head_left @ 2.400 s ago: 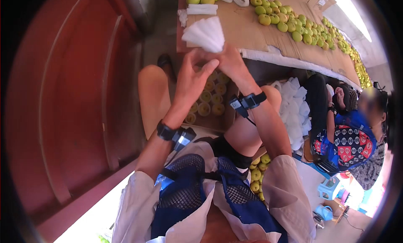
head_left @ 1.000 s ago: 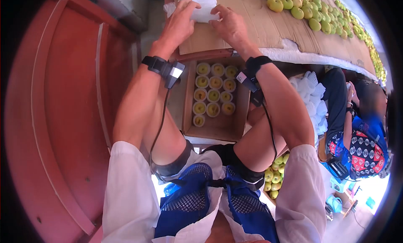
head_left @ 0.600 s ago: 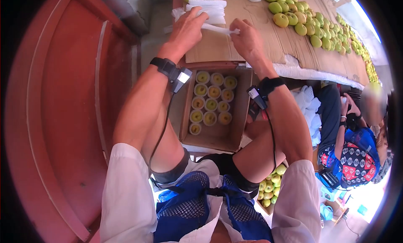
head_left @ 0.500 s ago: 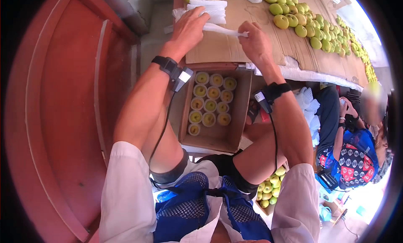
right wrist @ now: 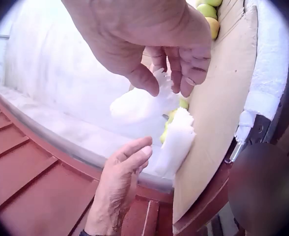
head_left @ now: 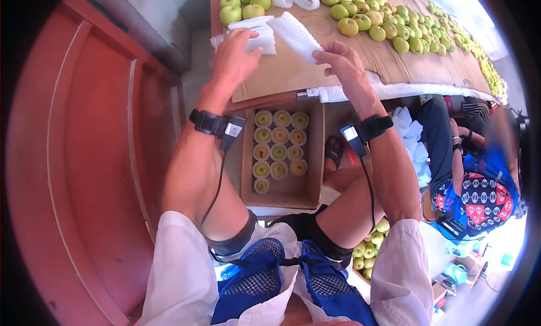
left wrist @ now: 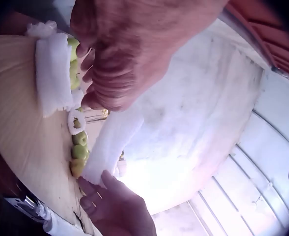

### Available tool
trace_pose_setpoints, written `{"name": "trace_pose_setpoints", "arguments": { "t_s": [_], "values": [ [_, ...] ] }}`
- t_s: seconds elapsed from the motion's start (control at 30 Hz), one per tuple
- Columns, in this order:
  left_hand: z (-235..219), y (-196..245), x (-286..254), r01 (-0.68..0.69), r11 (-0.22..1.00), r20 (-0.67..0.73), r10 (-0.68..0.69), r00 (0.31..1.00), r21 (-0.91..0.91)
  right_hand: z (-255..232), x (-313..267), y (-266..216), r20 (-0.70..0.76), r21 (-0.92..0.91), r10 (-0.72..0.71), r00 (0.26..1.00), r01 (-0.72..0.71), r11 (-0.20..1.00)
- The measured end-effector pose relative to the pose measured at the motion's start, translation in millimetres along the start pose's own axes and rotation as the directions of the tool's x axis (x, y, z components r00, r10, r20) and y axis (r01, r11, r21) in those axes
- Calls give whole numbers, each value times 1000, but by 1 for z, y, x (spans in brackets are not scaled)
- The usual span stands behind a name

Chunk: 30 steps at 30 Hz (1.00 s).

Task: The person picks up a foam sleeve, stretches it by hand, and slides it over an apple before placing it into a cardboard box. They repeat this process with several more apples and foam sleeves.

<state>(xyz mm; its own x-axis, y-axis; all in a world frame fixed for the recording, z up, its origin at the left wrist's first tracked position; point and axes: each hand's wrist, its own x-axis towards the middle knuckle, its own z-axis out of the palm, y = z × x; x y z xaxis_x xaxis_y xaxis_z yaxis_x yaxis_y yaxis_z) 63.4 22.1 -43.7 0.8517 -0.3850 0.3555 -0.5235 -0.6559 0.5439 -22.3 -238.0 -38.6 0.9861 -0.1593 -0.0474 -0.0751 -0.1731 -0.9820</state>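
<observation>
A flat white foam sleeve [head_left: 296, 36] slants up from my right hand [head_left: 345, 64], which pinches one end between thumb and fingers. My left hand [head_left: 232, 60] is beside the stack of white foam sleeves [head_left: 262, 41] on the cardboard; whether it touches them is unclear. In the right wrist view my left hand [right wrist: 117, 184] has loosely bent fingers with nothing between them, near the stack [right wrist: 176, 145]. The held sleeve [left wrist: 110, 145] spans the space between both hands in the left wrist view, its far end near my left hand [left wrist: 129, 64].
Green apples [head_left: 389, 22] lie across the cardboard-covered table [head_left: 293, 72]. Below its edge, an open carton [head_left: 293, 193] holds several apples in foam cups. White foam sleeves [head_left: 408, 137] are piled at the right, near a seated person [head_left: 479, 185]. More apples [head_left: 369, 253] are by the right leg.
The sleeve earlier stretched sideways between both hands; now it points up from my right hand, its far end free. My left hand no longer holds it. The head view has shifted.
</observation>
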Motion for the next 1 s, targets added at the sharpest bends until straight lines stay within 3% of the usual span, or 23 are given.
{"name": "trace_pose_setpoints", "arguments": {
  "t_s": [0.07,0.1,0.17,0.27,0.4,0.5,0.6,0.67,0.7,0.87,1.0],
  "values": [
    [7,8,0,58,990,16,-57,998,-125,5,-3,-4,16,42,7,1000,-8,999],
    [10,11,3,70,953,69,-51,996,-294,6,-3,-4,27,61,12,1000,-14,998],
    [14,16,9,114,793,168,-16,986,-599,10,-3,-1,71,110,33,997,-41,993],
    [18,27,6,290,508,267,-119,956,-811,17,-5,-4,106,151,65,992,-80,985],
    [21,27,7,266,592,198,-179,964,-760,19,-10,-10,75,166,123,990,-134,977],
    [22,36,4,154,721,47,-167,985,-676,16,-8,-1,-73,-118,61,995,-69,991],
    [21,46,-2,70,858,-99,-139,985,-509,19,-17,-23,0,-90,-34,999,33,995],
    [20,53,-4,43,911,-144,-111,983,-409,25,-28,-44,25,84,-30,999,28,996],
    [19,56,-6,6,927,-166,-74,983,-376,27,-31,-49,36,172,-30,999,24,985],
    [20,57,-9,-188,959,-239,136,961,-211,28,-29,-47,70,260,77,995,-93,961],
    [21,55,-10,-223,949,-278,158,948,-222,24,-25,-39,123,339,84,989,-121,933]
  ]
}}
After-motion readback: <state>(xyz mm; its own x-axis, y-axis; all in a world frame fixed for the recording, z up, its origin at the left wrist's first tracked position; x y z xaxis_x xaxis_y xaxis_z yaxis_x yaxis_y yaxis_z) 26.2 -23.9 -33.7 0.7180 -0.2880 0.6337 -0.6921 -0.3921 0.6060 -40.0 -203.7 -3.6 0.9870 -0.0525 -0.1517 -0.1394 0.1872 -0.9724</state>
